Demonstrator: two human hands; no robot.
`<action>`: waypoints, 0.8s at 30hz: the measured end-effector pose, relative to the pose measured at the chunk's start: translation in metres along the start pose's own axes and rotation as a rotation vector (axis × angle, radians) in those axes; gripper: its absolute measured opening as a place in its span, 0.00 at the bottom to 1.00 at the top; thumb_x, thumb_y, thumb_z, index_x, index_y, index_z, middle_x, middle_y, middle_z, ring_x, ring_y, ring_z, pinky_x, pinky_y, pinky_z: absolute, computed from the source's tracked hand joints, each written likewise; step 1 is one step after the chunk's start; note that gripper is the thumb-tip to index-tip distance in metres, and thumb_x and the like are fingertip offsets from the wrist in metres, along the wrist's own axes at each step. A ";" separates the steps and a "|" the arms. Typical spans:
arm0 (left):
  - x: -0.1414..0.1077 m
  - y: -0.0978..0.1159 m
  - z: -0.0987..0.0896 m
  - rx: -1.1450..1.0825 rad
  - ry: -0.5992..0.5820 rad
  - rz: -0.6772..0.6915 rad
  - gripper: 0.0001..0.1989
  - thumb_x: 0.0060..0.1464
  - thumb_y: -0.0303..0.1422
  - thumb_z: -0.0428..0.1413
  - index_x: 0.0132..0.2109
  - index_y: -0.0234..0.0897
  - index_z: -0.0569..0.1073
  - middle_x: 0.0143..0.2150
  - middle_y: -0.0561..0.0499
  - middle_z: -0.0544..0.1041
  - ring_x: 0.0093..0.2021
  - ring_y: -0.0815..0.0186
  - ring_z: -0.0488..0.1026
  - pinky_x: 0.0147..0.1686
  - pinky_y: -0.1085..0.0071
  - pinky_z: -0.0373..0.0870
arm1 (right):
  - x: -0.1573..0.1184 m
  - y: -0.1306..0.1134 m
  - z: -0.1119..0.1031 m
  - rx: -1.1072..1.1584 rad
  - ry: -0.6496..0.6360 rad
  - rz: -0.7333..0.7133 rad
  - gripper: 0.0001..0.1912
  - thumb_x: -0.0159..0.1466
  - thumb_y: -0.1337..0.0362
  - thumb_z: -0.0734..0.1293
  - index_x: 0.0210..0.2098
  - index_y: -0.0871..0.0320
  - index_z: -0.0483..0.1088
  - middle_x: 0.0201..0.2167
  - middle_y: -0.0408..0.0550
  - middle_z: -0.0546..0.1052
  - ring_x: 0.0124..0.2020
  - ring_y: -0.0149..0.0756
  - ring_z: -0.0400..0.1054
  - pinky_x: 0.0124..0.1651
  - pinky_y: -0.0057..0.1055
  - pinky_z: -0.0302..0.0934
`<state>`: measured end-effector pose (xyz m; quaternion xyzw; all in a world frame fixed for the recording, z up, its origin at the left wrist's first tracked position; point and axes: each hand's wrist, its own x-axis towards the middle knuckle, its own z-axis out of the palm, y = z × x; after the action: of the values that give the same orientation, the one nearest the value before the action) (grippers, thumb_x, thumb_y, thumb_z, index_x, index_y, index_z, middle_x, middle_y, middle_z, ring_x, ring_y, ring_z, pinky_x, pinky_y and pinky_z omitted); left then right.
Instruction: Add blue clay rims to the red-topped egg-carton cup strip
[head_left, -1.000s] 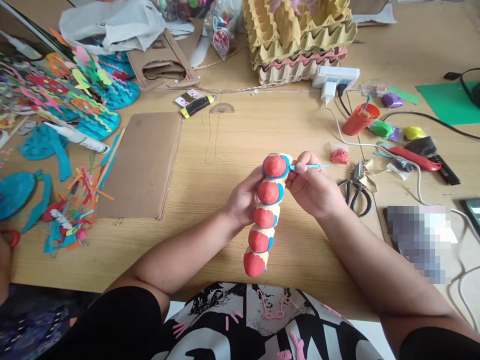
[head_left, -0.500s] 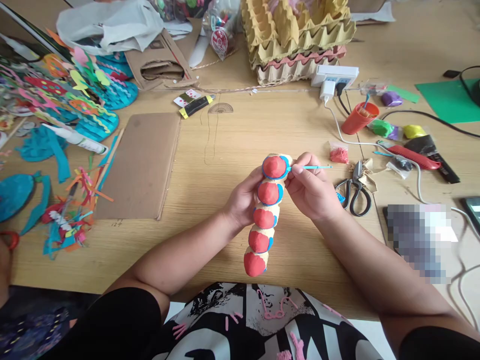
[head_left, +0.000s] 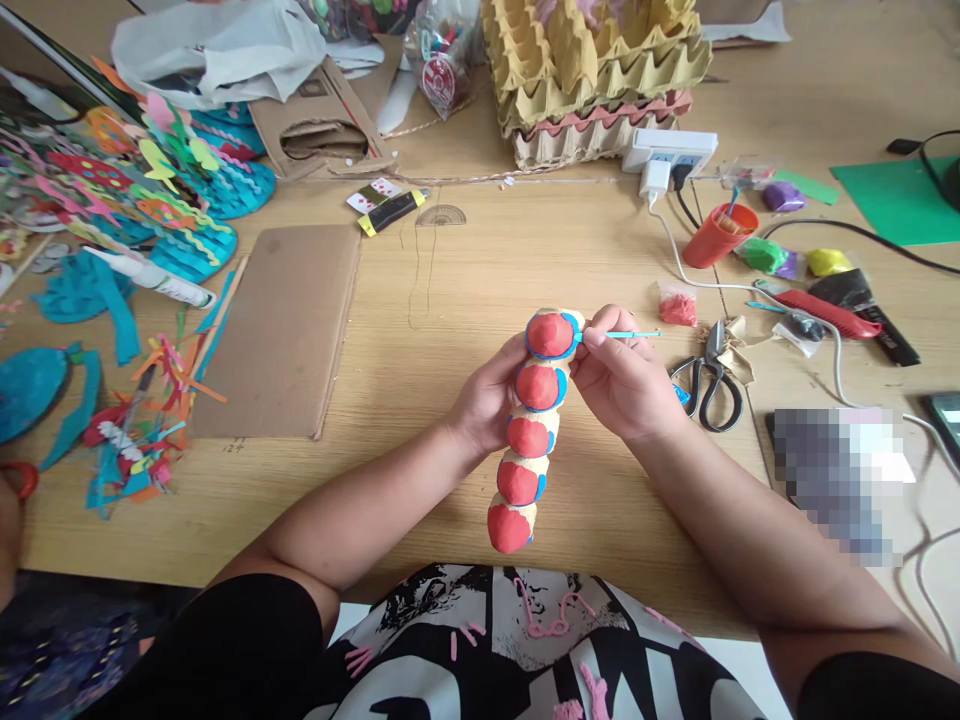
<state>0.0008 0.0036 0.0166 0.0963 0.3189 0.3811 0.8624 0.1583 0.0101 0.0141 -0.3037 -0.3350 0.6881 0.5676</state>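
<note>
Beneath the domed strip (head_left: 529, 437), a wooden table (head_left: 480, 270) bears egg trays (head_left: 615, 105).

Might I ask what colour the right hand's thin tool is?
The thin tool is light blue; the head view shows it best.

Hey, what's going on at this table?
A person's left hand holds a strip of five red-capped bumps, edged in blue to varying degrees. The right hand pinches a thin blue stick, its tip at the blue edge of the farthest bump. Scissors lie on the table, right of that hand.
</note>
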 end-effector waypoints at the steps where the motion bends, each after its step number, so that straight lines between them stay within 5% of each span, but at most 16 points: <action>1: 0.000 0.000 0.000 0.007 -0.002 -0.005 0.17 0.61 0.46 0.58 0.50 0.43 0.80 0.21 0.51 0.73 0.19 0.62 0.70 0.22 0.67 0.67 | 0.000 0.000 0.000 0.004 -0.002 0.002 0.17 0.57 0.57 0.81 0.28 0.53 0.69 0.25 0.37 0.72 0.29 0.29 0.65 0.34 0.27 0.61; 24: 0.002 0.002 -0.007 -0.011 -0.079 -0.076 0.21 0.62 0.55 0.56 0.43 0.42 0.75 0.19 0.52 0.69 0.16 0.65 0.66 0.19 0.69 0.64 | 0.000 0.007 -0.005 -0.123 -0.035 -0.125 0.16 0.58 0.57 0.80 0.30 0.52 0.69 0.29 0.38 0.74 0.29 0.29 0.63 0.35 0.30 0.61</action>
<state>-0.0041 0.0064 0.0106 0.0942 0.2859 0.3456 0.8888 0.1584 0.0099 0.0058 -0.3045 -0.4046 0.6346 0.5838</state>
